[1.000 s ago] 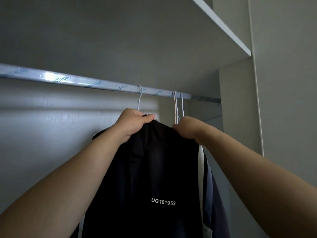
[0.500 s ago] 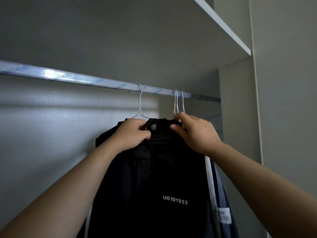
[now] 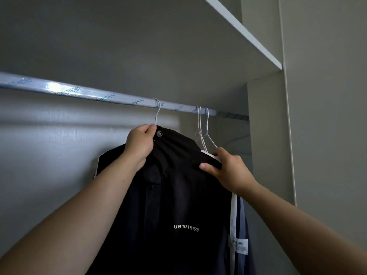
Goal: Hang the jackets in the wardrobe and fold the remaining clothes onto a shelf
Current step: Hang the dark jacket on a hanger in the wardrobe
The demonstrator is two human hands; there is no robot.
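L hand [image 3: 140, 144] clamped on jacket [image 3: 178, 195] collar by hanger [image 3: 156, 113]; R hand [image 3: 228, 169] pinching shoulder. Risk: hard tug on shoulder could slide jacket off hanger, or unhook it from rail [image 3: 79, 93].

Both arms are reaching up; left hand [image 3: 140, 144] is gripping the jacket [image 3: 178, 205] collar, right hand [image 3: 228, 168] is pinching its shoulder

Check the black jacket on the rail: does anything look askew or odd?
Yes. The black jacket sits unevenly on its white hanger: the collar bunches by the hook, gripped by the left hand, and the shoulder fabric is creased where the right hand pinches it.
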